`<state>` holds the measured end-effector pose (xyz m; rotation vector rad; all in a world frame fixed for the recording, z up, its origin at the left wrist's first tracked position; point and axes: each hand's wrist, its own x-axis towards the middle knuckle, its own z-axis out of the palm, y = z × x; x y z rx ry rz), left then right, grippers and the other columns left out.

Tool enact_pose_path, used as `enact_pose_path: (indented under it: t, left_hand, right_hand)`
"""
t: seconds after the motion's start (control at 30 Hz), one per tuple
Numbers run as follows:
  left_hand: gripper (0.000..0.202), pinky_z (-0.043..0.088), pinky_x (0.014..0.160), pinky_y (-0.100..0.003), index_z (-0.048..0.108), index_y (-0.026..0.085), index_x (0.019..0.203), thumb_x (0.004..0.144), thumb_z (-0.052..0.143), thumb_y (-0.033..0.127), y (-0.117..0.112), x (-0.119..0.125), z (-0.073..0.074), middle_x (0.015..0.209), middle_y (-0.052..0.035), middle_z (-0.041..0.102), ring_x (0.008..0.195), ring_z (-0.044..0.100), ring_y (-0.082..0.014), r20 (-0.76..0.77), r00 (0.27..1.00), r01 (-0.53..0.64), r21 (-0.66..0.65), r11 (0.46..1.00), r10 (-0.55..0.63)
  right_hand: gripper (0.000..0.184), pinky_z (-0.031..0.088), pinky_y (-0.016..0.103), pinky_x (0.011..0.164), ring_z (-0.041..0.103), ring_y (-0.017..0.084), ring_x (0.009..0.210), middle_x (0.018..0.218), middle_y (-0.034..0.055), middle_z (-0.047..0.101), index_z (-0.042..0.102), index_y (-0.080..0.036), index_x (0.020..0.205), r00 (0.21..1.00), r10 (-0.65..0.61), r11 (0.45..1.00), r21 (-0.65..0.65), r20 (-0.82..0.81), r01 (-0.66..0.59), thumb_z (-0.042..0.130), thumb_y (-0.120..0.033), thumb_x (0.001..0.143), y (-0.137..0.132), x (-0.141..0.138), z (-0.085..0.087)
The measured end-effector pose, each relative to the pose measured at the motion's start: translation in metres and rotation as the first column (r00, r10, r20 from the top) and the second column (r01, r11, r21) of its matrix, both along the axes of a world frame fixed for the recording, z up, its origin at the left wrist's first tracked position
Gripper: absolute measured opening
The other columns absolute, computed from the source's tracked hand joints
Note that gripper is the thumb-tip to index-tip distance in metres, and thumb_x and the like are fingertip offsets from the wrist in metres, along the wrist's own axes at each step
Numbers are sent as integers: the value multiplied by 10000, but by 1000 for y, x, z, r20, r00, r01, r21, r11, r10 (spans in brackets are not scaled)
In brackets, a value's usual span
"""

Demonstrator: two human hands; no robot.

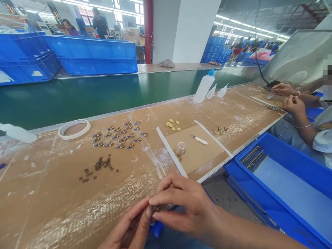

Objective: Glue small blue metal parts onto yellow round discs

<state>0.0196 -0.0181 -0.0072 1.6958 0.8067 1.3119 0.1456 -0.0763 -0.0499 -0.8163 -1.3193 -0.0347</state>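
Observation:
My left hand [131, 224] and my right hand [185, 204] meet at the front edge of the table, fingertips pinched together. Between them shows a small dark brown piece [156, 208], mostly hidden by the fingers. Beyond my hands, a loose pile of small brown discs [102, 164] lies on the cardboard table top [64, 204]. Several small blue, black and gold figurines [121, 135] lie in rows behind the pile. To their right are several yellow discs [171, 125]. A small clear cup [180, 148] and a white-handled knife [199, 139] rest on a cardboard sheet [204, 155].
A tape roll [60, 133] and a white bottle [19, 133] lie at left. White squeeze bottles [204, 86] stand by the green belt [109, 93]. Two figurines [221, 130] stand right. A blue tray [293, 180] holds rows of pieces. A co-worker's hands [295, 103] work at far right.

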Motion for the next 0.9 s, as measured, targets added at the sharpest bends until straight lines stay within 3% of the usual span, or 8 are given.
enact_pose_path:
  t: [0.07,0.17,0.33,0.57,0.67,0.77,0.9]
  left_hand:
    - [552,586,637,-273,745,172,958,615,783,603,2,0,0,738,-87,676,795,679,-252,9,1000,2,-10,1000,-2]
    - [554,587,643,-278,743,168,961,612,787,596,4,1,0,748,-91,679,800,679,-253,25,1000,6,-29,1000,-5]
    - [552,590,653,-286,741,163,969,609,796,578,5,2,-1,766,-96,685,804,681,-255,47,999,11,-59,998,-8]
    - [540,595,672,-294,740,155,984,606,816,532,6,7,-2,800,-105,695,820,686,-260,56,998,26,-92,995,-20]
    - [514,597,692,-298,743,153,990,606,832,482,7,3,-6,830,-112,702,834,690,-264,57,998,29,-109,994,-23]
    - [482,593,713,-302,751,154,994,584,861,381,11,-9,-13,877,-125,706,850,692,-274,52,997,65,-116,991,-60]
    - [342,564,773,-294,761,283,991,676,798,158,23,-27,-20,965,-109,700,859,689,-256,-7,947,322,-55,945,-323]
  right_hand:
    - [179,487,146,703,602,71,767,823,60,638,700,-82,998,998,3,999,37,-63,-1,668,-92,821,2,-4,-2]
    - [153,476,115,680,610,53,723,782,27,658,724,-120,946,975,49,997,-50,-215,-61,692,-99,797,1,-5,-1]
    - [157,493,107,602,639,77,679,776,60,675,741,-97,879,859,191,929,-196,-475,-315,700,-224,795,-4,-6,4]
    - [228,504,139,640,647,96,716,826,74,698,738,-105,936,776,240,850,-260,-583,-458,695,-280,797,-3,-10,6]
    - [227,496,141,631,636,88,709,823,57,695,736,-123,961,813,228,872,-260,-536,-416,688,-291,815,-4,-9,6]
    - [170,489,134,637,624,71,725,845,40,686,733,-136,967,910,169,939,-220,-380,-266,655,-234,852,-6,-8,5]
    - [156,511,130,703,630,63,771,877,43,687,688,-94,977,974,94,994,-30,-206,-102,651,-106,826,-7,-8,3]
